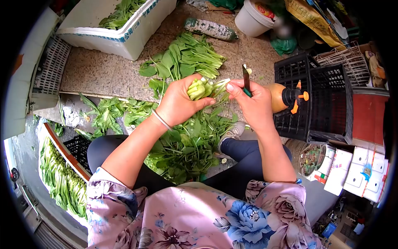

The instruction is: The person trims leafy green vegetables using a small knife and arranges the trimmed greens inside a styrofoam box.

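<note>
My L hand (180, 101) is curled snugly round a bunch of greens (199, 88) at abt. centre frame, while my R hand (255, 101) is closed w/ a small knife (246, 76) in it, blade up, thumb by the pale stem ends. Speckled slab (99, 72) beyond has a leafy pile (199, 56) upper centre, foam box (134, 43) upper L, black crate (331, 103) at R. Knife handle's mostly hidden in my fist, box is cut off up top, & can't tell which leaves behind my L hand belong to the bunch.

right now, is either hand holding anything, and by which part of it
The left hand holds greens by the stems; the right hand holds a knife by its green handle.
</note>
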`<state>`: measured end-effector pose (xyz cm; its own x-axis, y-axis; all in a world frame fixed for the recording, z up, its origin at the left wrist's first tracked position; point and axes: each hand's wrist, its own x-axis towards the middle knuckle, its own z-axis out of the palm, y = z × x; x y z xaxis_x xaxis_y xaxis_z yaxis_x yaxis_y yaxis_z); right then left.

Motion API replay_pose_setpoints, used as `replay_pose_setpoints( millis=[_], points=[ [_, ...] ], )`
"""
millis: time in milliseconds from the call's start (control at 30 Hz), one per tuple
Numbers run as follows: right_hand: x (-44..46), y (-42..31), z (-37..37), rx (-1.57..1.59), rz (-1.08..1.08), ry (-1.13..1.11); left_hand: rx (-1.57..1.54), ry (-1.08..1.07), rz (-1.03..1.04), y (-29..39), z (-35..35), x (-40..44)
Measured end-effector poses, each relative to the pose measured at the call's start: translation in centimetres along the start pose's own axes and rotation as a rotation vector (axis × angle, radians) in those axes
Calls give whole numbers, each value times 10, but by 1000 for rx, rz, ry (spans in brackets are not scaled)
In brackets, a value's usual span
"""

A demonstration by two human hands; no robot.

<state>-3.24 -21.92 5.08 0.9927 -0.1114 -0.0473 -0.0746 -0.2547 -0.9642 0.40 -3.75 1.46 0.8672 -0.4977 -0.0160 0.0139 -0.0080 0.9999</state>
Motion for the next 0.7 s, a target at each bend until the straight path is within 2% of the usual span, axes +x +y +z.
replay_pose_setpoints(
  millis=[33, 100, 233, 300, 433, 533, 633, 700],
  points=[
    [1, 1, -1, 0, 2, 0, 0, 0, -2, 0, 0, 0],
    [2, 2, -2, 2, 11, -9, 202, 15, 6, 0, 0, 1],
    [2, 5, -1, -17, -14, 16, 220, 14, 17, -2, 1, 0],
    [2, 9, -4, -59, -6, -60, 333, -24, 76, -2, 1, -2],
    [-1, 13, -4, -115, 7, -62, 430, 31, 35, -4, 2, -5],
    [-7, 14, -1, -279, -66, -89, 319, 78, 29, -7, 3, -8],
    [-12, 10, 5, -91, 62, -152, 247, -41, -54, -8, 2, -9],
    [-11, 13, 5, -7, 75, -158, -152, -61, -83, -13, 6, -7]
  ],
)
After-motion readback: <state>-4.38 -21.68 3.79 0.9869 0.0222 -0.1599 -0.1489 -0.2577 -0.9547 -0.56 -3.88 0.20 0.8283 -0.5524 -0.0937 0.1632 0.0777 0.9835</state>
